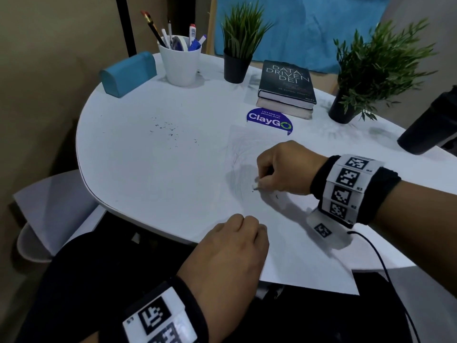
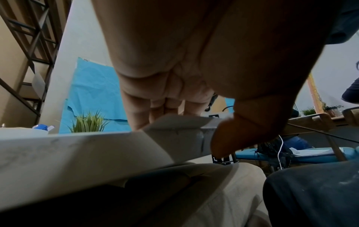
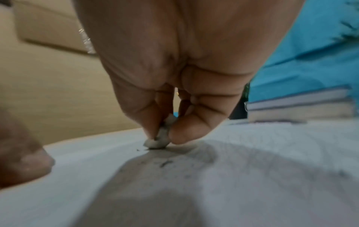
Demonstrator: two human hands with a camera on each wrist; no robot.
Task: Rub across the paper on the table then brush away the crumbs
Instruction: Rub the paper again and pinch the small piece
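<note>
Pens and a pencil stand in a white cup [image 1: 181,64] at the back of the surface [image 1: 138,169]. The paper [image 1: 291,243] lies at the near edge, smudged grey, with dark crumbs [image 3: 165,163] on it. The right hand [image 1: 284,167] pinches a small white eraser [image 3: 159,136] against the sheet. The left hand [image 1: 230,246] presses the paper's near corner, fingers curled.

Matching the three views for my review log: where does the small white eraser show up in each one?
Head: the eraser sits right of centre, pinched by the right hand on the paper.
Left wrist: not in view.
Right wrist: the eraser is at centre, its tip on the paper.
Shared landmark: the stacked books, at the far side of the table in the head view and at the right edge in the right wrist view.
</note>
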